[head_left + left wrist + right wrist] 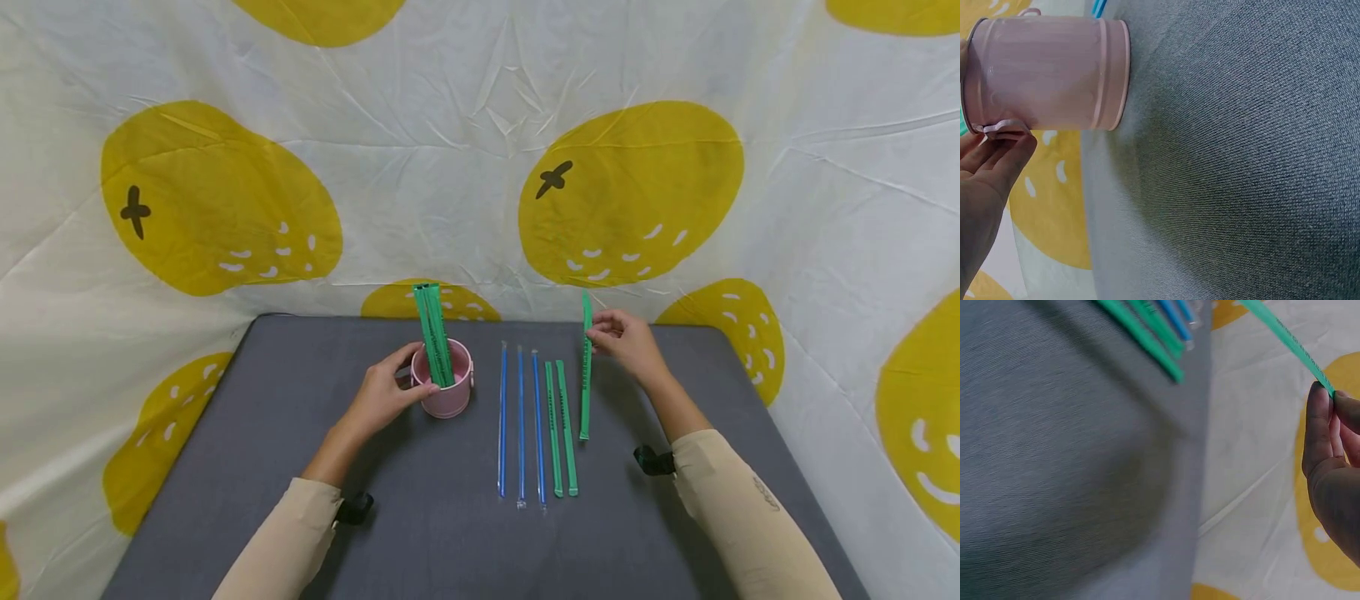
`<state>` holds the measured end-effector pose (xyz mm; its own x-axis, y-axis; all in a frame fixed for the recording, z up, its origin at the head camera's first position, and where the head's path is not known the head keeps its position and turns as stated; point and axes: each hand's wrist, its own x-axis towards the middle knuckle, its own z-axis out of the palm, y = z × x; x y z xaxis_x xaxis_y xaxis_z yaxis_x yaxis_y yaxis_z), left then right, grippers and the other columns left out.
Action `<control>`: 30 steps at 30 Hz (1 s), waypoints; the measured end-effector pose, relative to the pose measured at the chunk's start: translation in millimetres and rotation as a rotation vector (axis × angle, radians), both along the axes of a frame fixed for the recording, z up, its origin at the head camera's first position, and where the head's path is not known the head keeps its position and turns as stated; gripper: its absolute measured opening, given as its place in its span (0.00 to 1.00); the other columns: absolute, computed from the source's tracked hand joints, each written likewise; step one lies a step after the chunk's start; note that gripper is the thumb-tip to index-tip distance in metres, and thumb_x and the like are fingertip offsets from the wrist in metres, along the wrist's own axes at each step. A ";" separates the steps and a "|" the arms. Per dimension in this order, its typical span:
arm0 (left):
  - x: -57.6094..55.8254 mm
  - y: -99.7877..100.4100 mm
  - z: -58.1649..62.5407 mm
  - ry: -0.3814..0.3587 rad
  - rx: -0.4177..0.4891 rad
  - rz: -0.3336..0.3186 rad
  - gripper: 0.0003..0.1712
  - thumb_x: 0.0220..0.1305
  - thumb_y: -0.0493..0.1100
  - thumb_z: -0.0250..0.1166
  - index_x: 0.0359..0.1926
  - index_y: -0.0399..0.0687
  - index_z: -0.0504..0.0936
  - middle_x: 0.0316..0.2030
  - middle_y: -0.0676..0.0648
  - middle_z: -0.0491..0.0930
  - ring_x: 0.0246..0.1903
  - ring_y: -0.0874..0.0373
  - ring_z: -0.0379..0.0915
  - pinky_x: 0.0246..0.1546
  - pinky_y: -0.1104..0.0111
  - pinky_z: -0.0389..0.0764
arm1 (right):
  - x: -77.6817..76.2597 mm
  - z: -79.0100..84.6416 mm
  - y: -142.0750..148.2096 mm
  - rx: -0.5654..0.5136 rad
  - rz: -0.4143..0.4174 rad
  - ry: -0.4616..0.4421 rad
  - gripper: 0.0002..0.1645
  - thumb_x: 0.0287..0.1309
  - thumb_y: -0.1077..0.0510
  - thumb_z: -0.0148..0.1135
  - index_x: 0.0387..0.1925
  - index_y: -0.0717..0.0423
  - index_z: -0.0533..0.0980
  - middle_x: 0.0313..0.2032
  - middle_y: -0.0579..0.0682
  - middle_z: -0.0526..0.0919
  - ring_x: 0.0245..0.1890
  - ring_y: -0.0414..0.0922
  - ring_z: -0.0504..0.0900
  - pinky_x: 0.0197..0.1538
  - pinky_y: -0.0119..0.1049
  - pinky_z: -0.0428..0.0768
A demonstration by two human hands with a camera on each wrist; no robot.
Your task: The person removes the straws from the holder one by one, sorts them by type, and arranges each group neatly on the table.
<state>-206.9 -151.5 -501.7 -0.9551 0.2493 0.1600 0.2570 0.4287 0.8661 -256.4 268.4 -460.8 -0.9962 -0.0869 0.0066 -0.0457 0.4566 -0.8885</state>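
Note:
In the head view a small pink metal bucket point(447, 405) stands on the table, with several green-wrapped straws point(433, 333) upright inside it. My left hand point(381, 396) holds the bucket from the left, thumb over the rim and fingers at the side ear point(1009, 127). On the right, my right hand point(628, 343) pinches one green-wrapped straw point(586, 383) between thumb and fingertips near its upper part. The right wrist view shows that straw point(1291, 342) raised above the table. Two more green-wrapped straws point(567, 429) lie side by side between the bucket and the right hand.
Three blue straws in clear wrappers point(521, 425) lie in a row left of the green ones, right of the bucket. The dark grey table point(450, 533) ends at a white cloth point(427, 192) printed with yellow fruit shapes behind it.

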 end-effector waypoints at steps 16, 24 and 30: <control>-1.9 -0.2 -0.5 0.025 -0.020 -0.011 0.44 0.57 0.47 0.80 0.72 0.43 0.72 0.66 0.38 0.77 0.64 0.40 0.77 0.57 0.53 0.86 | 17.8 -64.6 14.6 0.050 0.041 -0.150 0.22 0.71 0.63 0.63 0.59 0.75 0.74 0.46 0.69 0.84 0.34 0.42 0.87 0.42 0.39 0.91; -2.3 1.0 2.2 -0.003 0.010 -0.008 0.45 0.56 0.45 0.81 0.72 0.43 0.72 0.66 0.38 0.76 0.65 0.37 0.75 0.58 0.50 0.84 | 18.1 -73.5 10.4 0.026 0.037 -0.219 0.20 0.70 0.67 0.62 0.58 0.75 0.74 0.45 0.69 0.86 0.32 0.40 0.87 0.39 0.35 0.91; -2.0 0.7 3.9 -0.006 0.001 -0.005 0.45 0.56 0.45 0.80 0.72 0.42 0.72 0.67 0.37 0.76 0.65 0.37 0.75 0.58 0.50 0.84 | 20.9 -77.5 5.4 0.036 0.012 -0.237 0.18 0.68 0.67 0.64 0.55 0.75 0.75 0.43 0.68 0.87 0.31 0.42 0.87 0.37 0.35 0.91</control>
<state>-208.9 -150.7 -497.8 -0.9549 0.2534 0.1549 0.2540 0.4264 0.8682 -235.4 273.8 -538.4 -0.9686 -0.0943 -0.2301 0.1563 0.4887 -0.8583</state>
